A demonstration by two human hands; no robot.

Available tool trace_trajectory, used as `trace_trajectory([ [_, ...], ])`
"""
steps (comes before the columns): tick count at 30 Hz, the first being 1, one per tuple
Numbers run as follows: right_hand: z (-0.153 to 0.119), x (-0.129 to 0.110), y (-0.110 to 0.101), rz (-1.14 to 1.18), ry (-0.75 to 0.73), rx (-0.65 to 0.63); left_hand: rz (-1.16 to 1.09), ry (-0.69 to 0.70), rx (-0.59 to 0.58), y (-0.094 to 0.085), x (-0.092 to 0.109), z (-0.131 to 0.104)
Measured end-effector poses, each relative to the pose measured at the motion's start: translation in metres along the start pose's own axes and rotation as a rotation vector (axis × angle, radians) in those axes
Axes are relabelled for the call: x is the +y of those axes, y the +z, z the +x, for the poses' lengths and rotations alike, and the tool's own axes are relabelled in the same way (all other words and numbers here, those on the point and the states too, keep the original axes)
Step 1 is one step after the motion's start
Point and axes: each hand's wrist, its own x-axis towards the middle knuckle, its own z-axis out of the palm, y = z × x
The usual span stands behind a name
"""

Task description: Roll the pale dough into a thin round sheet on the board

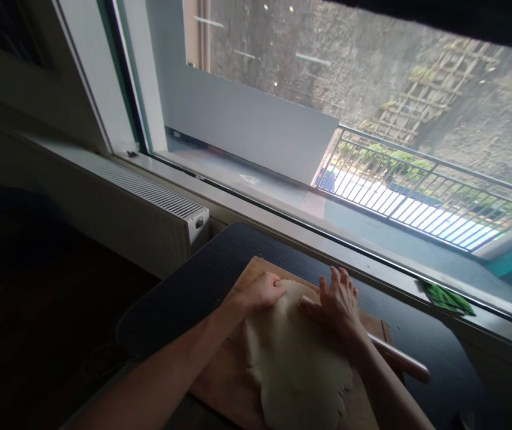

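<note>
A pale, flattened sheet of dough (300,364) lies across a wooden board (224,364). My left hand (262,291) is closed at the dough's far left edge, with its fingers curled onto that edge. My right hand (340,298) lies over a wooden rolling pin (401,356), palm on it and fingers stretched up and apart. The pin rests slantwise, its left end on the dough and its right end reaching past the board. My right hand and wrist hide the pin's middle.
The board sits on a dark table (184,298) with rounded corners. Beyond it run a windowsill (327,239) and a large window. A white radiator (157,203) stands at the left. A green cloth (447,298) lies on the sill at the right.
</note>
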Motion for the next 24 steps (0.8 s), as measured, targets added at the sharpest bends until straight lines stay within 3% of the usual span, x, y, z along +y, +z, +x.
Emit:
trace_trajectory([
  [4,-0.027,-0.004,-0.003,0.043,-0.204,0.041,0.009,0.017,0.030,0.001,-0.003,0.000],
  [6,-0.032,-0.002,-0.004,0.047,-0.196,0.076,0.043,0.005,0.030,0.000,0.001,0.003],
  [10,0.002,0.006,-0.002,0.030,-0.104,0.088,0.149,-0.097,-0.127,-0.007,0.022,0.011],
  [12,0.012,0.011,-0.002,0.027,-0.185,0.084,0.164,-0.123,-0.150,-0.006,0.030,0.011],
  [15,-0.004,0.019,-0.007,0.042,-0.381,0.055,0.029,-0.110,0.012,0.003,0.025,-0.002],
  [17,-0.025,0.020,-0.013,0.065,-0.432,0.018,-0.086,-0.060,0.138,0.008,0.013,-0.018],
  [19,-0.039,0.015,-0.018,0.086,-0.442,-0.023,-0.116,-0.004,0.174,0.008,0.002,-0.034],
  [21,-0.036,0.004,-0.020,0.088,-0.436,-0.058,-0.055,0.021,0.141,0.001,-0.003,-0.042],
  [24,-0.003,-0.011,-0.017,0.024,-0.373,-0.026,0.106,-0.012,0.144,-0.010,0.001,-0.034],
])
